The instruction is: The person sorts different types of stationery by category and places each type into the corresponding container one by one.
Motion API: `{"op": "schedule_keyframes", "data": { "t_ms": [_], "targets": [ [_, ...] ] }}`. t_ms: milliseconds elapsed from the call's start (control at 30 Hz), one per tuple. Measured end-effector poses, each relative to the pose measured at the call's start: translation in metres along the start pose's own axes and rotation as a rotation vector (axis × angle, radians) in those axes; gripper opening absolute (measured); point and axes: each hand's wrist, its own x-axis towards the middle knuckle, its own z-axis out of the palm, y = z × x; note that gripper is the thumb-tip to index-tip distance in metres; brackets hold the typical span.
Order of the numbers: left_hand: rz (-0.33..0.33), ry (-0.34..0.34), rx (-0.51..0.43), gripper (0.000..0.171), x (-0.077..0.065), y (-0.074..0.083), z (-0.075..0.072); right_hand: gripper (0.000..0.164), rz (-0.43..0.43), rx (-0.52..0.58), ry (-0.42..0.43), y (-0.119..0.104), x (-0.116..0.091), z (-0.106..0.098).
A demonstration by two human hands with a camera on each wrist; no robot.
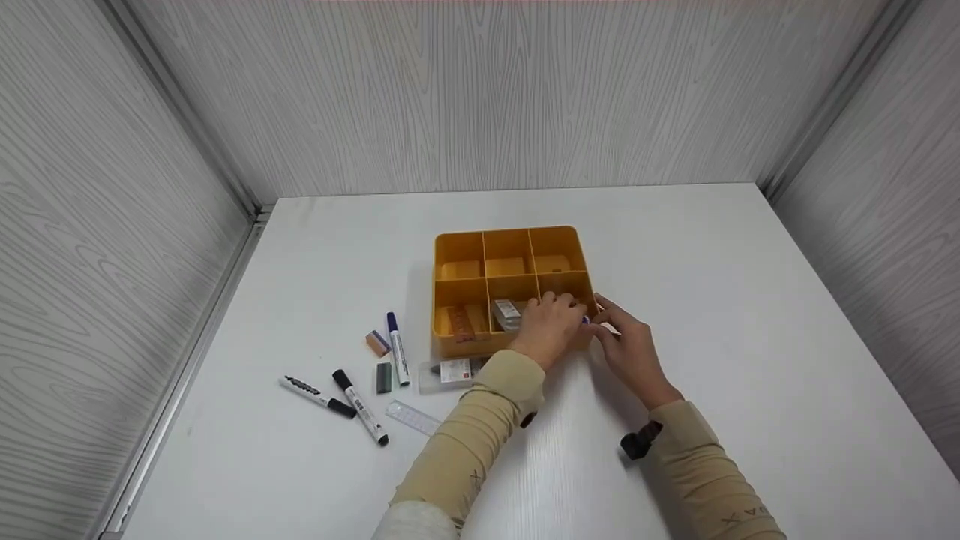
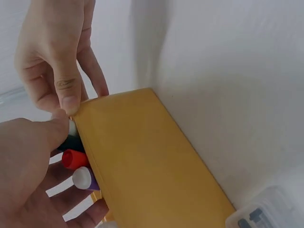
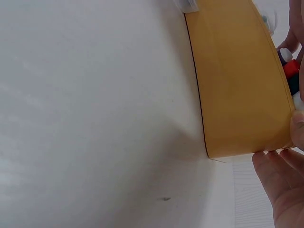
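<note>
A yellow divided box stands on the table. My left hand reaches into its front right compartment, its fingers around several upright markers. Among these, in the left wrist view, are a red-capped marker, a purple one with a white end and a dark one. At the box's front right corner, my right hand grips the wall, with the thumb at the rim and the fingers along the right side. The marker bodies are hidden inside the box.
The front middle compartment holds a clear case; a reddish ruler leans in the front left one. Left of the box lie a blue-capped marker, two black-capped markers, two erasers, a clear ruler and a transparent case.
</note>
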Motion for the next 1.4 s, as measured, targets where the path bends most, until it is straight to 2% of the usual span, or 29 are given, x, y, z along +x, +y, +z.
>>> {"op": "schedule_keyframes", "data": {
  "t_ms": [333,500,600,700,867,1133,1400],
  "targets": [
    [-0.036,0.060,-0.017,0.032,-0.004,0.001,0.005,0.006,-0.038,-0.001,0.005,0.001,0.000,0.001],
    [-0.025,0.136,-0.076,0.046,-0.012,-0.003,0.007,0.004,-0.021,-0.005,0.005,0.001,-0.001,0.001],
    [0.000,0.186,-0.135,0.045,-0.019,-0.008,0.004,0.005,-0.019,0.000,0.004,0.002,-0.002,0.001],
    [0.008,0.250,-0.229,0.039,-0.027,-0.019,-0.003,0.007,-0.006,0.014,0.002,0.002,-0.001,0.001],
    [-0.016,0.341,-0.355,0.030,-0.043,-0.042,-0.012,0.009,0.036,0.007,-0.012,0.001,-0.001,0.001],
    [-0.108,0.362,-0.557,0.029,-0.070,-0.080,-0.022,0.008,0.054,-0.007,-0.025,0.002,-0.002,0.001],
    [-0.163,0.430,-0.594,0.022,-0.100,-0.112,-0.017,0.006,0.072,-0.010,-0.023,0.003,-0.003,0.002]
  ]
}}
